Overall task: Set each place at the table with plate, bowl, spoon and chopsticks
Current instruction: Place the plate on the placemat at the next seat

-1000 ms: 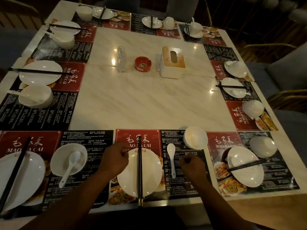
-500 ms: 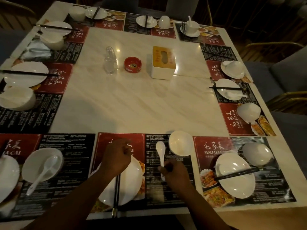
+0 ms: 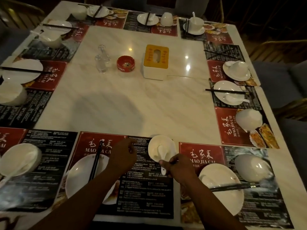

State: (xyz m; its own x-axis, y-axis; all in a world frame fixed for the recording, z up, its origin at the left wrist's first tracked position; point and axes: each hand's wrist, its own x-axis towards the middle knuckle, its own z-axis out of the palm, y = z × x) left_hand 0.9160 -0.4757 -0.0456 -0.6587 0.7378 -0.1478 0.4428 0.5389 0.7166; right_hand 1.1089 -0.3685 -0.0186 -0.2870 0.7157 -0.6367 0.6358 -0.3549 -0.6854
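At the near middle place a white plate (image 3: 78, 176) lies on the placemat with black chopsticks (image 3: 96, 161) laid across it. To its right stands a white bowl (image 3: 153, 146). My right hand (image 3: 178, 168) pinches the handle of a white spoon (image 3: 162, 152) whose scoop sits inside the bowl. My left hand (image 3: 123, 154) hovers between plate and bowl, fingers loosely curled, holding nothing.
The place on the right has a plate (image 3: 222, 178) with chopsticks and a bowl (image 3: 252, 166). On the left stands a bowl with a spoon (image 3: 18, 160). A tissue box (image 3: 156, 63), red ashtray (image 3: 125, 63) and glass bottle (image 3: 101, 59) occupy the table's middle. More settings line the far edges.
My right hand lifted the spoon from the placemat and put its scoop into the bowl. My left hand left the chopsticks on the plate and moved right.
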